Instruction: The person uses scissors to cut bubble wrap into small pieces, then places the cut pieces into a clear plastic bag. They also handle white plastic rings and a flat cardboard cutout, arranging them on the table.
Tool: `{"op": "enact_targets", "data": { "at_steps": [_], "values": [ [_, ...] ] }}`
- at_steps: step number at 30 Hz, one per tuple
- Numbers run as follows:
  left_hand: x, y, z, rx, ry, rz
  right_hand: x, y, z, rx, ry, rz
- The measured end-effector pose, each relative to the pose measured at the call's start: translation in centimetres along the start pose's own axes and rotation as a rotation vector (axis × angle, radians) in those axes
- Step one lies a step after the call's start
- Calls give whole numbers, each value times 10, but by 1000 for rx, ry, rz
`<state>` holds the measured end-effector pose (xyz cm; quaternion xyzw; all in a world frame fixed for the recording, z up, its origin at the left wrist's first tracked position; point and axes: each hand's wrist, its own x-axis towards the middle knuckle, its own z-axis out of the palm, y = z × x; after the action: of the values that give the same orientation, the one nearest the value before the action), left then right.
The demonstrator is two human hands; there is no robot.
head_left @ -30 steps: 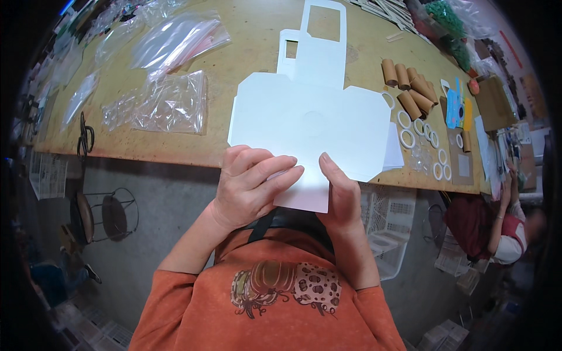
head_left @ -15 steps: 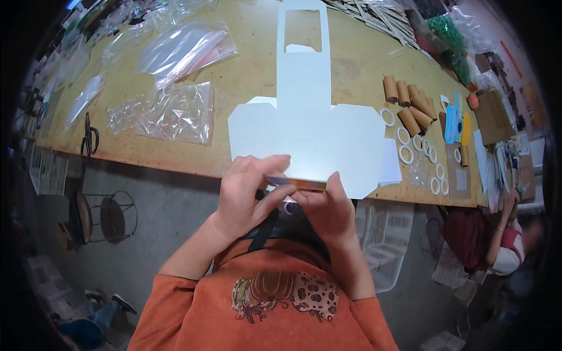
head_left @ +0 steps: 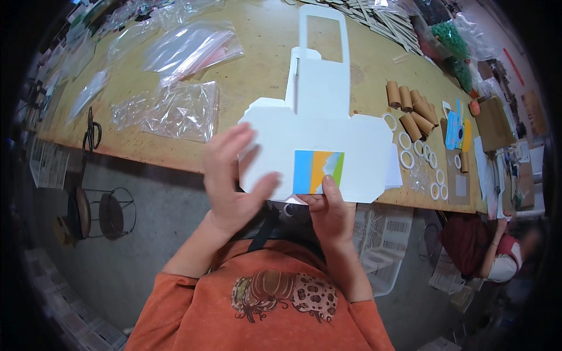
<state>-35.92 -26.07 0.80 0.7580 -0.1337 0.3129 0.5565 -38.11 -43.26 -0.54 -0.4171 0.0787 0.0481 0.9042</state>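
A flat white die-cut cardboard box blank (head_left: pixel 269 137) lies at the table's front edge, its long arm with a rectangular cut-out pointing away from me. At the near edge a flap printed in blue, orange and green (head_left: pixel 310 167) is folded over onto the white side. My right hand (head_left: pixel 331 202) pinches this flap, thumb on top and fingers underneath. Over the blank's left part, my left hand (head_left: pixel 231 169) is raised with its fingers spread, slightly blurred and holding nothing. Another white blank (head_left: pixel 291 82) shows from beneath at the left.
Clear plastic bags (head_left: pixel 181 111) and black scissors (head_left: pixel 92 131) lie to the left. At right are brown cardboard tubes (head_left: pixel 413 105), white tape rings (head_left: pixel 407 158) and a blue-yellow item (head_left: pixel 453 128). Another person (head_left: pixel 500 251) sits far right. A white crate (head_left: pixel 383 251) stands below the table.
The printed flap, seen edge-on before between both hands, now lies flat over the blank. My left hand has let go and moved left, opening. The top blank has shifted right.
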Motion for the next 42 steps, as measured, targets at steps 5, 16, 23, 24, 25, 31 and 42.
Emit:
{"op": "enact_targets", "data": {
  "at_steps": [5, 16, 23, 24, 25, 31, 42],
  "values": [
    [2, -18, -13, -921, 72, -642, 2, -2, -1, 36, -40, -42],
    [-23, -7, 5, -981, -71, -780, 3, 3, 4, 20, -62, -42],
    [-20, -3, 5, -861, -92, -697, 3, 2, -1, 382, -47, 109],
    [-20, -3, 6, -852, -88, -693, 4, 3, -3, 279, -79, 102],
    [-20, -2, 6, -842, -84, -689, 4, 3, -5, 175, -110, 95],
    [-9, -1, 6, -765, -65, -652, 0, -12, 3, -94, -96, 132],
    [-14, 16, 8, -214, -338, -375, 2, 8, -8, -278, 0, 25]
  ]
}}
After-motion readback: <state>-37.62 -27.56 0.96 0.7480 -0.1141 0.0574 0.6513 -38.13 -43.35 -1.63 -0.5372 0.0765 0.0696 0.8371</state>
